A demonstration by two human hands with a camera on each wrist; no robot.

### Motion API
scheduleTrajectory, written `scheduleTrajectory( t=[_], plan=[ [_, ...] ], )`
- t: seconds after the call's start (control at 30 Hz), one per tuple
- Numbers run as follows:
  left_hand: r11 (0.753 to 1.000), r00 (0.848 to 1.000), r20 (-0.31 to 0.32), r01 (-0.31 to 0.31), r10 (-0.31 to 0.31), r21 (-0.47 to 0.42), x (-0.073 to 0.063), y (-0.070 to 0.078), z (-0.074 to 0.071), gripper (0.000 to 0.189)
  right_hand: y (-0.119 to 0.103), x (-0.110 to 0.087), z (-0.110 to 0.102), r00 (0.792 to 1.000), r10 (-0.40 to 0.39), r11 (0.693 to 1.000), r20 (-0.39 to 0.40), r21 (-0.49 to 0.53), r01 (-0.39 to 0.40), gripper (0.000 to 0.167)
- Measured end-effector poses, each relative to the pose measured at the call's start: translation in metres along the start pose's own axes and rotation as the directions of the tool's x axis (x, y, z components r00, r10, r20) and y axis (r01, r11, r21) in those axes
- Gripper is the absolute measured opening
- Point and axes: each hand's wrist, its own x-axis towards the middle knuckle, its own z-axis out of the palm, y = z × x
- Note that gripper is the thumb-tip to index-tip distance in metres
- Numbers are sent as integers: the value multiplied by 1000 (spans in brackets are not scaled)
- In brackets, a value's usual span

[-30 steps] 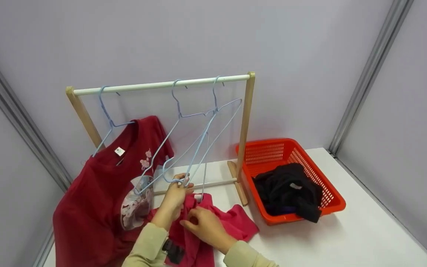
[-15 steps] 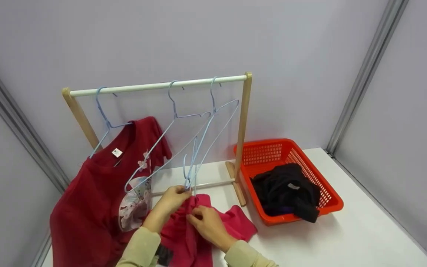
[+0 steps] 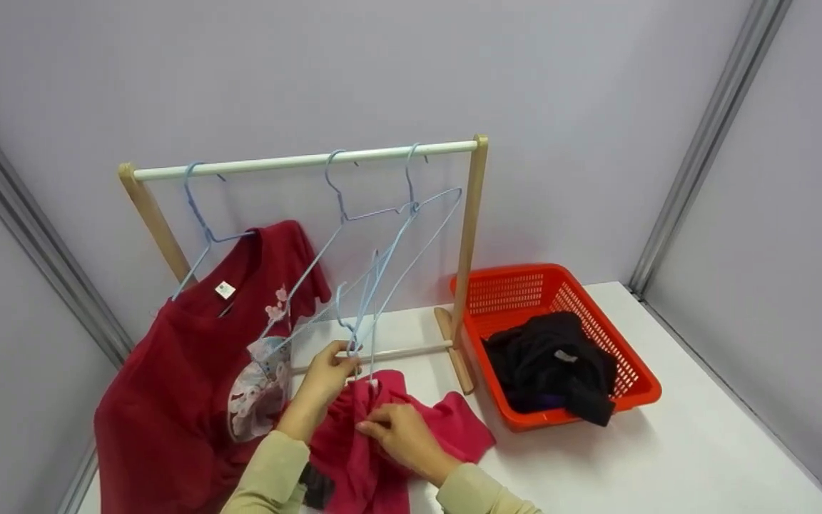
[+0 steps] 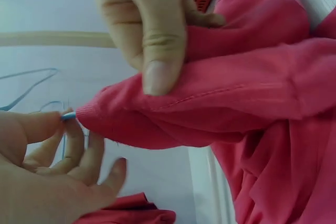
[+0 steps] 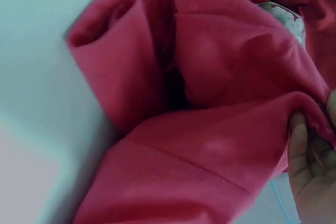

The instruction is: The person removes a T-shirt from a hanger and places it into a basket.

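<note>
My left hand [image 3: 327, 375] pinches a light blue wire hanger [image 3: 352, 346] below its hook, just above a bunched pink garment [image 3: 457, 428] with a white neck label. In the left wrist view, a short bit of the blue hanger [image 4: 69, 115] shows between the fingertips and the ribbed edge of the pink cloth [image 4: 210, 90]; the rest is hidden inside. My right hand [image 3: 405, 437] pinches a fold of that cloth, thumb on top. In the right wrist view its fingers [image 5: 299, 142] curl round the fabric, and a sleeve opening lies at upper left.
A small rack with a white rail [image 3: 275, 164] stands behind my hands. Two bare blue hangers [image 3: 411, 207] hang from it, beside a dark red shirt [image 3: 183, 371] on a third. At right, a red basket [image 3: 650, 389] holds black clothing [image 3: 554, 364].
The hanger in my left hand has turned from lying over to the left to standing more upright. My right hand keeps its grip on the pink cloth and has shifted slightly right.
</note>
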Motion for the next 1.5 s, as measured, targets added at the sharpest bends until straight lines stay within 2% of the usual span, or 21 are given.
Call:
scheduleTrajectory(
  t=[0.17, 0.3, 0.4, 0.47, 0.6, 0.67, 0.73, 0.8, 0.83, 0.9, 0.97, 1.0, 1.07, 1.13, 1.2, 1.27, 1.4, 1.5],
  plan=[
    [991, 999, -21, 30, -34, -131, 6, -6, -8, 27, 6, -5, 6, 991, 11, 1000, 134, -21, -9, 23],
    [985, 997, -60, 28, -39, -172, 9, -9, -13, 27, 10, -13, 11, 968, -11, 996, 251, -80, 32, 23],
    [988, 996, -80, 20, -33, -156, 9, -10, -17, 27, 13, -20, 14, 942, -11, 990, 336, -129, 57, 24],
    [990, 996, -88, 21, -34, -142, 9, -10, -19, 28, 15, -22, 16, 922, 22, 989, 387, -146, 38, 23],
    [991, 993, -114, 19, -34, -135, 10, -11, -22, 29, 18, -24, 16, 869, 95, 983, 485, -183, -6, 21],
    [990, 991, -128, 5, -23, -139, 11, -11, -24, 29, 19, -24, 15, 845, 113, 978, 522, -211, 0, 21],
    [991, 990, -139, -12, -7, -131, 12, -10, -26, 30, 21, -24, 13, 830, 133, 972, 541, -236, -2, 21],
    [994, 990, -143, -33, 18, -102, 13, -9, -30, 30, 24, -24, 10, 832, 172, 963, 527, -267, -30, 21],
    [996, 989, -142, -41, 29, -85, 13, -9, -32, 30, 25, -24, 9, 840, 193, 958, 507, -284, -48, 21],
    [998, 988, -143, -57, 52, -33, 13, -10, -36, 28, 28, -24, 7, 872, 214, 943, 441, -326, -67, 19],
    [997, 987, -142, -75, 76, 13, 13, -13, -40, 27, 31, -24, 7, 917, 200, 918, 346, -394, -52, 19],
    [996, 986, -140, -85, 88, 29, 13, -14, -41, 27, 32, -25, 8, 937, 183, 901, 299, -432, -38, 27],
    [993, 984, -138, -101, 109, 61, 12, -18, -44, 25, 37, -26, 13, 969, 127, 856, 210, -518, 0, 52],
    [992, 985, -133, -104, 113, 73, 11, -20, -45, 25, 41, -27, 18, 983, 101, 810, 153, -586, 8, 82],
    [991, 985, -130, -103, 114, 88, 10, -22, -47, 25, 45, -28, 21, 982, 121, 800, 143, -601, -11, 100],
    [992, 988, -125, -84, 96, 95, 8, -23, -48, 25, 49, -27, 22, 970, 179, 827, 162, -559, -60, 104],
    [989, 990, -115, -69, 84, 132, 6, -26, -52, 25, 58, -26, 19, 927, 300, 895, 225, -404, -192, 88],
    [983, 990, -112, -60, 80, 173, 3, -29, -57, 26, 63, -24, 18, 910, 326, 914, 258, -330, -234, 71]
  ],
)
